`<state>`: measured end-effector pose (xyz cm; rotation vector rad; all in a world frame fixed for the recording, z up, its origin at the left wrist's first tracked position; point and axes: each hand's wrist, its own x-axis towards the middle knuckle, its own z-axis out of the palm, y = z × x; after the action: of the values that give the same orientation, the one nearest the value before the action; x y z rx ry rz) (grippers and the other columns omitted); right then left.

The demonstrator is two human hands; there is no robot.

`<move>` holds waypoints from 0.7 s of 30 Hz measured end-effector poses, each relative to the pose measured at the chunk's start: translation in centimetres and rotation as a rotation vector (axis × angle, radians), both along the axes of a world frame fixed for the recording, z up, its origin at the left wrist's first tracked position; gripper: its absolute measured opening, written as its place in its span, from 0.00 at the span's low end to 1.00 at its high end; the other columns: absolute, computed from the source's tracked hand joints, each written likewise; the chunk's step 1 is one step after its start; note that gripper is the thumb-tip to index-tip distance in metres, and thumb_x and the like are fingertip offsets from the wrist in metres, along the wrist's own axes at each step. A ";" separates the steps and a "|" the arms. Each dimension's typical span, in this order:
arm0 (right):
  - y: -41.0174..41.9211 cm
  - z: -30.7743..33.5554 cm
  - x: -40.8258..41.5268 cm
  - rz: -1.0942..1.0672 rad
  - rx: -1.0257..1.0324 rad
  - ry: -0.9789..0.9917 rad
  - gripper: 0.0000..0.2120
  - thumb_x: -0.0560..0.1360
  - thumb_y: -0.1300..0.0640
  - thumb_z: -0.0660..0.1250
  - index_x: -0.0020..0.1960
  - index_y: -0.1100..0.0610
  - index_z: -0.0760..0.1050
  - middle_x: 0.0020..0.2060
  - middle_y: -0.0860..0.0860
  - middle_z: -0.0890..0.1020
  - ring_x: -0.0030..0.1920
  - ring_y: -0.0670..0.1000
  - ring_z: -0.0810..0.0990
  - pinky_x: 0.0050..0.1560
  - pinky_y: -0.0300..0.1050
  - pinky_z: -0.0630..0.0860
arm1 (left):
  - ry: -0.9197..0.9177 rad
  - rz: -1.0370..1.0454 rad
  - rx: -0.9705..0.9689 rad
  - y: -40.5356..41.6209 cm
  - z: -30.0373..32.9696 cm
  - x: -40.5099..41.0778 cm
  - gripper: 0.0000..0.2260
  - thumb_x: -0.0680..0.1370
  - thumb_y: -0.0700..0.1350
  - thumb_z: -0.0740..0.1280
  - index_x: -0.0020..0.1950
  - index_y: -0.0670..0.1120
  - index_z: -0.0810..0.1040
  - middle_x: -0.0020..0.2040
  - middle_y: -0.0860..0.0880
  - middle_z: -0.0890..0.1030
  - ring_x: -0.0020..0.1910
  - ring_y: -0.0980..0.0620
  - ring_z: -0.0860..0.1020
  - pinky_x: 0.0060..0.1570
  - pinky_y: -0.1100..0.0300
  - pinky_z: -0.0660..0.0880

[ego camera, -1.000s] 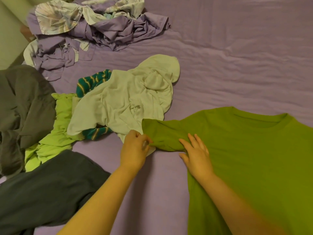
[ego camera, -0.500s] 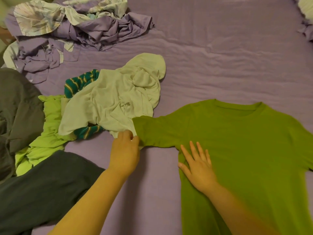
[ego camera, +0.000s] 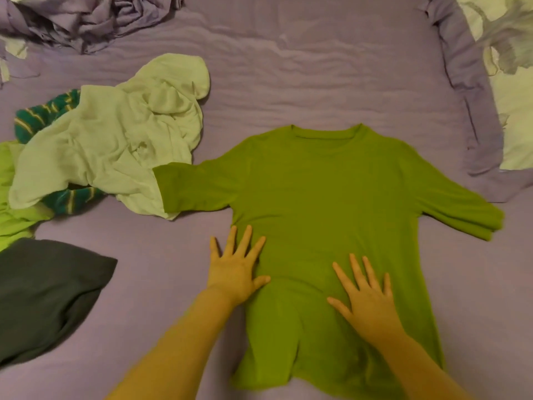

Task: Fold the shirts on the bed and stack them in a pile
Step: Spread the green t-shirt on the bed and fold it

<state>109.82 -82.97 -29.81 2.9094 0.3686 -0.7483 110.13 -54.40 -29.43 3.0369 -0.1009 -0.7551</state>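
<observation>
An olive-green T-shirt (ego camera: 326, 197) lies spread flat on the purple bed sheet (ego camera: 288, 76), neck away from me, both sleeves out to the sides. My left hand (ego camera: 235, 267) lies flat with spread fingers on the shirt's left side edge, partly on the sheet. My right hand (ego camera: 366, 298) presses flat on the shirt's lower middle. Left of it sits a heap of unfolded shirts: a pale green one (ego camera: 115, 145) on top, a teal striped one (ego camera: 43, 116) under it, a bright lime one (ego camera: 11, 209) at the edge. The green sleeve overlaps the pale shirt.
A dark grey garment (ego camera: 43, 295) lies at the lower left. Crumpled purple bedding (ego camera: 92, 18) is bunched at the top left. A floral pillow with a purple border (ego camera: 507, 90) lies at the upper right.
My left hand let go of the left sleeve and both hands slid down onto the shirt's body, flat. My view swung right, bringing the whole shirt into sight.
</observation>
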 end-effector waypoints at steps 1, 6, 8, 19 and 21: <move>-1.3 0.0 -0.8 -0.019 0.006 0.004 0.33 0.75 0.31 0.38 0.72 0.45 0.60 0.69 0.56 0.70 0.70 0.59 0.62 0.56 0.70 0.69 | -0.013 0.054 -0.001 -0.2 0.4 -0.3 0.35 0.72 0.70 0.51 0.75 0.56 0.60 0.76 0.45 0.58 0.73 0.36 0.59 0.62 0.28 0.60; -2.8 1.2 -4.5 -0.009 0.080 0.042 0.32 0.75 0.31 0.39 0.71 0.46 0.62 0.69 0.59 0.69 0.70 0.62 0.60 0.57 0.70 0.69 | 0.118 0.370 -0.137 -6.1 1.8 -4.7 0.35 0.78 0.62 0.56 0.78 0.53 0.41 0.77 0.44 0.36 0.76 0.41 0.41 0.72 0.41 0.49; -2.7 1.1 -6.2 0.159 0.112 0.062 0.31 0.71 0.31 0.48 0.70 0.44 0.63 0.70 0.56 0.66 0.74 0.62 0.55 0.57 0.70 0.70 | 0.093 0.402 -0.205 -8.3 2.2 -7.6 0.35 0.78 0.60 0.58 0.78 0.53 0.43 0.77 0.43 0.37 0.77 0.41 0.43 0.72 0.45 0.51; -5.7 1.9 -11.8 0.155 0.138 0.083 0.31 0.67 0.34 0.61 0.66 0.45 0.67 0.65 0.58 0.74 0.64 0.64 0.73 0.50 0.67 0.75 | -0.091 1.129 -0.440 -11.9 3.1 -16.9 0.27 0.75 0.48 0.69 0.71 0.42 0.66 0.62 0.41 0.77 0.59 0.40 0.76 0.53 0.49 0.72; -4.3 1.9 -12.5 0.204 0.166 0.071 0.36 0.59 0.36 0.74 0.65 0.45 0.72 0.64 0.58 0.75 0.62 0.63 0.75 0.49 0.65 0.76 | -0.086 1.235 -0.544 -11.9 3.7 -16.9 0.15 0.75 0.46 0.70 0.58 0.41 0.77 0.50 0.40 0.81 0.50 0.41 0.78 0.44 0.53 0.72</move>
<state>97.30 -87.26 -27.91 2.9386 0.7569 -0.8256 93.23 -66.25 -25.72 1.9959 1.1930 -0.3522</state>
